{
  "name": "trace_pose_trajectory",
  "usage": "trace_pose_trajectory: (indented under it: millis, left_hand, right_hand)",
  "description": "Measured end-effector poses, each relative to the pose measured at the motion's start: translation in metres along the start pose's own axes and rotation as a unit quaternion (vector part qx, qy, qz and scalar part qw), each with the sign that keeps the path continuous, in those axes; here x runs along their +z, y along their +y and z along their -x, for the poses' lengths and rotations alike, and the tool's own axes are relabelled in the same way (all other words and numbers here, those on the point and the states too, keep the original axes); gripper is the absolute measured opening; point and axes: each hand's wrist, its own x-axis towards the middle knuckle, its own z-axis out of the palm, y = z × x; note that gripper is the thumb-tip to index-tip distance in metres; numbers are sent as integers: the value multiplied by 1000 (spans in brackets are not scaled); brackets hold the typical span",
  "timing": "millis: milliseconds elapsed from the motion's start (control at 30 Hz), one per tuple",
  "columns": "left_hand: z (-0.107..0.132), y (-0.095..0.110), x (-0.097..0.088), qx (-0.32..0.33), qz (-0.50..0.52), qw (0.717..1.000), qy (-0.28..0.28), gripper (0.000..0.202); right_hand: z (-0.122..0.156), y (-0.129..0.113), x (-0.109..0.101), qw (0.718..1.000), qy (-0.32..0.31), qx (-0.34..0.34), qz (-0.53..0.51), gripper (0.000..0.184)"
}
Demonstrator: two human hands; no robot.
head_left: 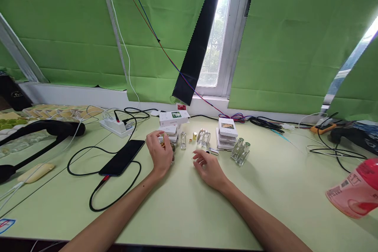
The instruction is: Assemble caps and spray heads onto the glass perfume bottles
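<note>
My left hand [159, 151] is curled over a small group of glassy pieces beside a stack of white boxes [171, 130]. A bit of amber or gold shows between thumb and fingers; the palm hides what is held. To the right, my right hand [209, 168] rests with loosely bent, parted fingers and nothing in them. Just behind its fingertips lies a silver cylindrical cap [213, 151]. Clear glass bottles stand around: one upright bottle [183, 140], a pair of tilted bottles [203, 138] and two bottles with greenish tops [240, 151]. Small gold parts [194, 136] stand between them.
A second stack of white boxes [226, 134] stands behind my right hand. On the left lie a phone [122, 157] on a black cable, a power strip [117, 126] and a black headset [53, 128]. A pink container [356, 189] stands far right; cable coils [262, 123] run along the wall.
</note>
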Motion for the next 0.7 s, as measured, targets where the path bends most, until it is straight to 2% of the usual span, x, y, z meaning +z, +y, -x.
trace_pose_trajectory:
  millis: [267,433,700]
  left_hand:
    - [-2,-10,4,-44,17,999,-23,13]
    - [-2,-13,6,-46,28,998,-35,14]
    - [-5,-15,10,-48,18,998,-34,11]
  right_hand:
    - [-2,-2,-3,1000,19,-9,9,26]
    - [-3,-3,-8,999,41,-12,14,21]
    - [-3,-2,-6,999,32,-14,19,19]
